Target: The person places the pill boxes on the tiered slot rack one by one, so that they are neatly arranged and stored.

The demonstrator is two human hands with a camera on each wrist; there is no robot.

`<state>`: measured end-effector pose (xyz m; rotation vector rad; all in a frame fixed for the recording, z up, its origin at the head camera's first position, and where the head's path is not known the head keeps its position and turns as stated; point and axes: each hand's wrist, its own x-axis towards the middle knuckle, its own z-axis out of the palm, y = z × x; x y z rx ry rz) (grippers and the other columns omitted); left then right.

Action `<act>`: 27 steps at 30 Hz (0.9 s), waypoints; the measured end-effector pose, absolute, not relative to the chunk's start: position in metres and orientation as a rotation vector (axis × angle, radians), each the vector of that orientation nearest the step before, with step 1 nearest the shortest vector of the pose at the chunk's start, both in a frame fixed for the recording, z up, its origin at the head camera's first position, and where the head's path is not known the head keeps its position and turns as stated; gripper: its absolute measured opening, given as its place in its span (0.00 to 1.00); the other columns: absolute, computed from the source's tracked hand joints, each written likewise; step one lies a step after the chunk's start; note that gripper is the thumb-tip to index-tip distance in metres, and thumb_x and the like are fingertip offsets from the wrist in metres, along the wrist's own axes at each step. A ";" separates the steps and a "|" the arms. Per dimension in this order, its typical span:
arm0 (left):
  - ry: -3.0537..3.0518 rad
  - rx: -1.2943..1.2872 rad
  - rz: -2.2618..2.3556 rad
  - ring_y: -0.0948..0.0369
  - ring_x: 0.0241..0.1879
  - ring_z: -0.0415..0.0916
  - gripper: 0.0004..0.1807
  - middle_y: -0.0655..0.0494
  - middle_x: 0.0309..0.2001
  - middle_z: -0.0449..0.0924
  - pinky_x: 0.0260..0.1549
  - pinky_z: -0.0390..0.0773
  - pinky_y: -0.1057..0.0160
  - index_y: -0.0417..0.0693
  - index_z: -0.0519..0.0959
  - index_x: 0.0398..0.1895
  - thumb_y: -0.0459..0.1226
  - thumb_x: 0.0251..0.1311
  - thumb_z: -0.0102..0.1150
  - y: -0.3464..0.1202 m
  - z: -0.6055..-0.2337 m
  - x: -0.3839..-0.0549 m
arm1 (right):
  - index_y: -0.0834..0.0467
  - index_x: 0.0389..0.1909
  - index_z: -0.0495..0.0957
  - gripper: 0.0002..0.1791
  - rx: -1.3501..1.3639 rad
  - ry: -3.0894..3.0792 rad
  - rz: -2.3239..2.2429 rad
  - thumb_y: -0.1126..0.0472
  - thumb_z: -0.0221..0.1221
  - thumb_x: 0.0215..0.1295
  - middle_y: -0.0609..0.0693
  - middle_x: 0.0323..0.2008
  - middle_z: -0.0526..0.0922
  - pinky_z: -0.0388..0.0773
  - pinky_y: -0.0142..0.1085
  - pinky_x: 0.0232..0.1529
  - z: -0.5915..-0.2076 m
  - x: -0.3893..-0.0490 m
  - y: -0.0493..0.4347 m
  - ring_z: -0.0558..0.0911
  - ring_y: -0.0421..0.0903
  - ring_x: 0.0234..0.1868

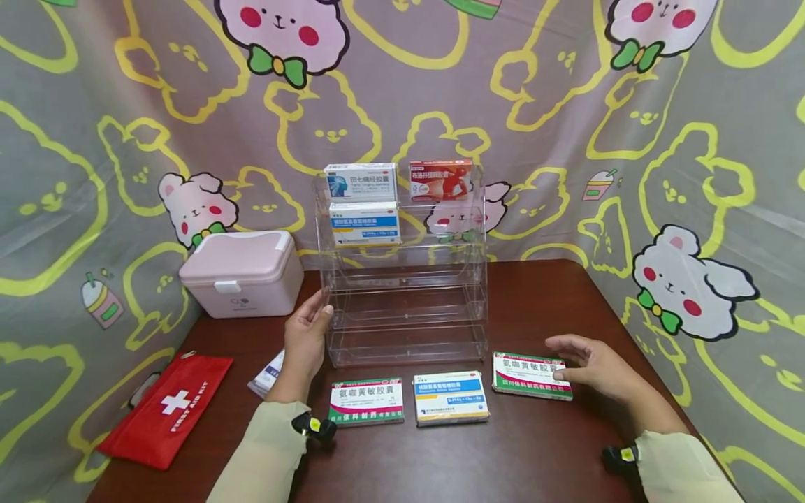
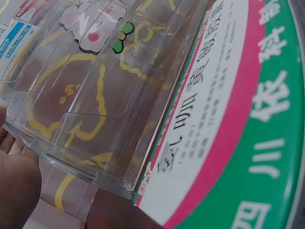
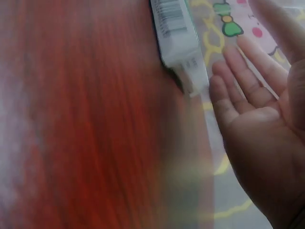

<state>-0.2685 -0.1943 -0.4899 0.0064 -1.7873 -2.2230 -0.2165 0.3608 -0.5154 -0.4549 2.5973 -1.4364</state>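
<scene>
A clear tiered display rack stands in the middle of the table. My left hand holds its left side edge, thumb at the front; the left wrist view shows that hand only partly. On the upper tiers sit a blue-and-white capsule box, a white medicine box and a red medicine box. My right hand is by the right end of a green-and-white medicine box lying on the table. In the right wrist view its fingers are extended, with nothing gripped.
Before the rack lie another green-and-white box and a blue-and-white box. A partly hidden white box lies behind my left forearm. A red first aid pouch and a pink lidded case are at left. Patterned cloth surrounds the table.
</scene>
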 end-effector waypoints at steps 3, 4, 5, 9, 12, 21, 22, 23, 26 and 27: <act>-1.791 0.009 -2.234 0.52 0.82 0.64 0.28 0.40 0.80 0.70 0.71 0.75 0.74 0.33 0.68 0.80 0.24 0.79 0.55 -0.193 -0.489 -0.268 | 0.66 0.69 0.78 0.36 -0.463 2.623 -1.426 0.60 0.79 0.63 0.67 0.68 0.82 0.82 0.22 0.58 -0.516 -0.214 0.365 0.84 0.36 0.63; -1.791 0.007 -2.235 0.52 0.82 0.64 0.28 0.40 0.80 0.69 0.71 0.74 0.73 0.32 0.68 0.80 0.24 0.79 0.55 -0.193 -0.489 -0.267 | 0.65 0.69 0.78 0.36 -0.469 2.626 -1.414 0.60 0.79 0.63 0.67 0.68 0.82 0.82 0.23 0.58 -0.516 -0.214 0.366 0.83 0.34 0.63; -1.790 0.007 -2.237 0.52 0.82 0.64 0.28 0.40 0.80 0.69 0.71 0.74 0.73 0.32 0.68 0.80 0.24 0.79 0.55 -0.193 -0.489 -0.268 | 0.64 0.70 0.78 0.36 -0.491 2.629 -1.398 0.60 0.79 0.63 0.67 0.68 0.82 0.82 0.23 0.57 -0.516 -0.213 0.367 0.82 0.33 0.63; -1.774 -0.002 -2.237 0.50 0.82 0.64 0.28 0.39 0.80 0.69 0.71 0.74 0.74 0.31 0.68 0.79 0.23 0.78 0.55 -0.194 -0.490 -0.269 | 0.62 0.72 0.77 0.39 -0.533 2.620 -1.334 0.59 0.80 0.61 0.66 0.69 0.80 0.83 0.27 0.53 -0.520 -0.213 0.369 0.80 0.31 0.58; -1.762 -0.004 -2.238 0.50 0.82 0.64 0.28 0.38 0.80 0.69 0.69 0.75 0.75 0.30 0.68 0.79 0.23 0.78 0.55 -0.194 -0.491 -0.270 | 0.57 0.72 0.78 0.43 -0.527 2.684 -1.195 0.53 0.83 0.57 0.62 0.68 0.80 0.81 0.29 0.53 -0.523 -0.214 0.370 0.79 0.37 0.58; -1.778 0.003 -2.222 0.51 0.82 0.65 0.28 0.39 0.80 0.69 0.69 0.75 0.75 0.31 0.69 0.79 0.24 0.78 0.56 -0.194 -0.489 -0.269 | 0.56 0.68 0.81 0.47 -0.474 2.860 -0.869 0.43 0.86 0.48 0.58 0.66 0.81 0.80 0.50 0.62 -0.524 -0.218 0.361 0.79 0.58 0.65; -1.781 0.002 -2.221 0.51 0.82 0.65 0.28 0.39 0.80 0.69 0.69 0.75 0.75 0.31 0.69 0.79 0.24 0.78 0.56 -0.194 -0.489 -0.269 | 0.57 0.68 0.82 0.46 -0.452 2.870 -0.873 0.44 0.86 0.48 0.59 0.66 0.81 0.80 0.51 0.61 -0.523 -0.218 0.360 0.79 0.58 0.64; -1.787 -0.001 -2.219 0.51 0.82 0.64 0.28 0.39 0.80 0.69 0.69 0.75 0.75 0.31 0.69 0.79 0.25 0.78 0.56 -0.195 -0.489 -0.269 | 0.57 0.67 0.82 0.46 -0.428 2.879 -0.880 0.45 0.86 0.47 0.59 0.65 0.81 0.79 0.50 0.61 -0.523 -0.219 0.360 0.79 0.57 0.63; -1.786 -0.002 -2.224 0.49 0.82 0.64 0.28 0.38 0.80 0.69 0.71 0.74 0.74 0.31 0.69 0.79 0.24 0.78 0.56 -0.195 -0.489 -0.268 | 0.59 0.65 0.83 0.44 -0.381 2.896 -0.903 0.46 0.87 0.48 0.60 0.64 0.81 0.80 0.44 0.56 -0.522 -0.220 0.360 0.80 0.55 0.58; -1.787 -0.002 -2.228 0.49 0.82 0.63 0.28 0.38 0.80 0.69 0.71 0.74 0.74 0.31 0.69 0.79 0.24 0.78 0.56 -0.195 -0.489 -0.267 | 0.59 0.65 0.83 0.44 -0.360 2.898 -0.915 0.47 0.87 0.48 0.60 0.62 0.82 0.80 0.41 0.54 -0.521 -0.221 0.360 0.80 0.54 0.57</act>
